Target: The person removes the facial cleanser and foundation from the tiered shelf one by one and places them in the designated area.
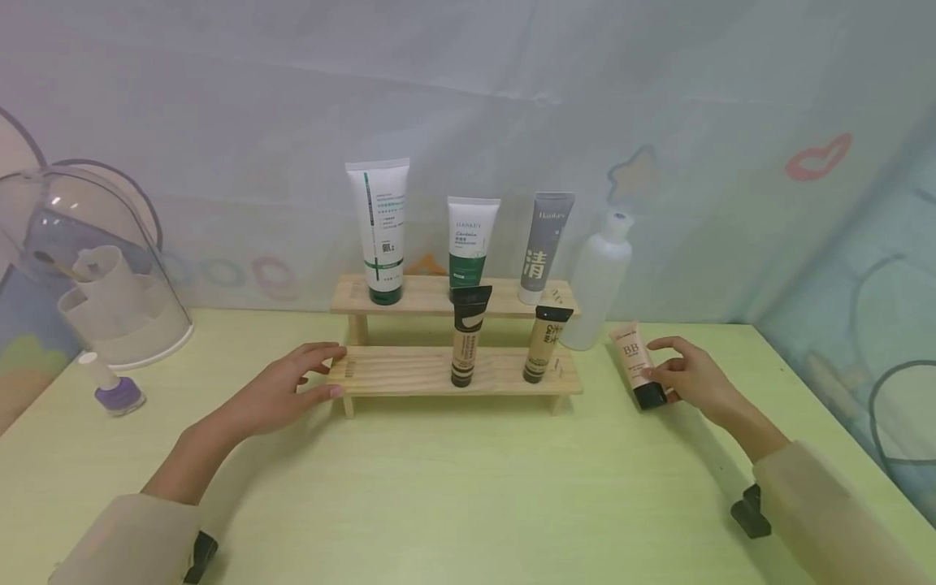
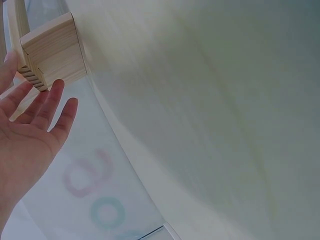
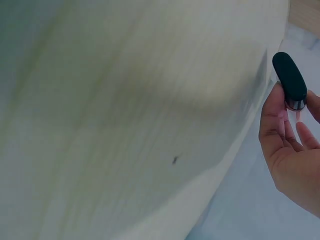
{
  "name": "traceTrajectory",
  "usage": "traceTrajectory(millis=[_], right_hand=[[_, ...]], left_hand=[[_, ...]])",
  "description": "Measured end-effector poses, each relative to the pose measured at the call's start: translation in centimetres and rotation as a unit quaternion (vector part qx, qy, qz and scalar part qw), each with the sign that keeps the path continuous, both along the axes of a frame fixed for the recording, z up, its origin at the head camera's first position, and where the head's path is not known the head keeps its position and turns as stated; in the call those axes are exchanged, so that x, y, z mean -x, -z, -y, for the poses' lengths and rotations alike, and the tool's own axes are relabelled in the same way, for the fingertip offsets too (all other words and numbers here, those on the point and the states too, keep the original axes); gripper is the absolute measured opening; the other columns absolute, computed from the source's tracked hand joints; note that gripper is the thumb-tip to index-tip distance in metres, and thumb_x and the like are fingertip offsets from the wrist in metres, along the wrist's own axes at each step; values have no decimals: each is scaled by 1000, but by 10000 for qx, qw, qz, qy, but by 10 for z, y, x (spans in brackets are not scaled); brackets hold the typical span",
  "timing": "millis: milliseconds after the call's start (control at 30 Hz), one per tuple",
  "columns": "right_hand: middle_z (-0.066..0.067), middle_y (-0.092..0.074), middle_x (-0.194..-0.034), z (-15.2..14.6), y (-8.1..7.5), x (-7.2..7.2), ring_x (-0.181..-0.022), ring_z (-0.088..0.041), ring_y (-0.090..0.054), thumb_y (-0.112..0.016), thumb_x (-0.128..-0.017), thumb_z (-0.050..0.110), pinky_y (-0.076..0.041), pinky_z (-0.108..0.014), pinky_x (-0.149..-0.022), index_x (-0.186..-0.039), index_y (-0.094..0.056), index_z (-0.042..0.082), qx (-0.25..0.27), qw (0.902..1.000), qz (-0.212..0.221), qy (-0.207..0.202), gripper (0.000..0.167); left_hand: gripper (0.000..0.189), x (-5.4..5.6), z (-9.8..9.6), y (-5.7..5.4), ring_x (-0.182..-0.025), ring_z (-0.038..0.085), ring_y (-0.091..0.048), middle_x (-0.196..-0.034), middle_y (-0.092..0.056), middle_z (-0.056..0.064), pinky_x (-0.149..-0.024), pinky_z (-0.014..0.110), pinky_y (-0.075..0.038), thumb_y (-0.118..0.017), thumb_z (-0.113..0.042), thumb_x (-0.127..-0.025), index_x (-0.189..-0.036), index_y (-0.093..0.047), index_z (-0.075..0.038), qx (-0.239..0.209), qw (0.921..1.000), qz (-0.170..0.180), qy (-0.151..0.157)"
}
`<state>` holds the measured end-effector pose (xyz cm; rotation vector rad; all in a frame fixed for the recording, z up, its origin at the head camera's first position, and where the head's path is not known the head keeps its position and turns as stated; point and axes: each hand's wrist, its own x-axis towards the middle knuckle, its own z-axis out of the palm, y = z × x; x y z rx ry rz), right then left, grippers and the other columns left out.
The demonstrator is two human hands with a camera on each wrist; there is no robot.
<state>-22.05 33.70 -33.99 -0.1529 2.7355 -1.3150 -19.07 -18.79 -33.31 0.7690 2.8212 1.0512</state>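
My left hand (image 1: 274,390) is at the left end of a two-tier wooden stand (image 1: 398,371), its fingertips touching the lower board's end. Seen from the left wrist, the fingers (image 2: 50,110) are mostly extended beside the wood (image 2: 55,45). To the right of the stand, my right hand (image 1: 698,378) pinches a beige BB cream tube (image 1: 630,356) between thumb and fingers, the tube leaning with its black cap down. In the right wrist view that dark cap (image 3: 290,80) shows between thumb and fingers. Two black-and-beige tubes (image 1: 466,345) stand on the lower tier.
On the upper tier stand a large white tube (image 1: 383,219), a white-and-green tube (image 1: 471,236) and a grey tube (image 1: 548,244). A white bottle (image 1: 601,272) is behind the stand's right end. Purple nail polish (image 1: 119,394) and a clear-domed organizer (image 1: 120,313) sit at left.
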Motion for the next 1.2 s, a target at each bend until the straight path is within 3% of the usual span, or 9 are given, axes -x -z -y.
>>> traceTrajectory(millis=[400, 767, 967, 1200], right_hand=[[-18, -60, -93, 3, 8, 12, -69, -17, -57, -58, -91, 14, -52, -31, -58, -134, -32, -6, 155, 9994, 273, 142, 54], [-21, -58, -99, 4, 7, 12, -71, -15, -58, -57, -91, 14, -52, -30, -60, -128, -35, -11, 171, 9986, 437, 245, 50], [-17, -57, -94, 1, 7, 11, -66, -17, -54, -61, -89, 18, -51, -30, -59, -127, -38, -10, -143, 9987, 451, 203, 53], [-14, -55, -87, -4, 7, 9, -64, -20, -56, -62, -89, 18, -53, -33, -59, -127, -37, -11, -82, 9984, 557, -5, 54]], left_hand=[[56, 0, 0, -1, -114, 38, -46, -136, -35, 23, -91, 54, -39, -56, -27, -92, -135, -38, 4, 52, 10000, 30, -21], [56, -1, -1, -4, -114, 38, -45, -136, -35, 23, -91, 55, -38, -56, -27, -92, -135, -38, 4, 88, 9999, 69, -9], [56, -1, -2, -4, -114, 38, -45, -137, -34, 22, -92, 55, -38, -56, -27, -92, -135, -38, 4, 59, 9999, 108, -19], [56, -1, -1, -4, -114, 38, -45, -136, -35, 22, -91, 54, -38, -56, -28, -92, -134, -39, 4, 99, 9999, 89, -48]])
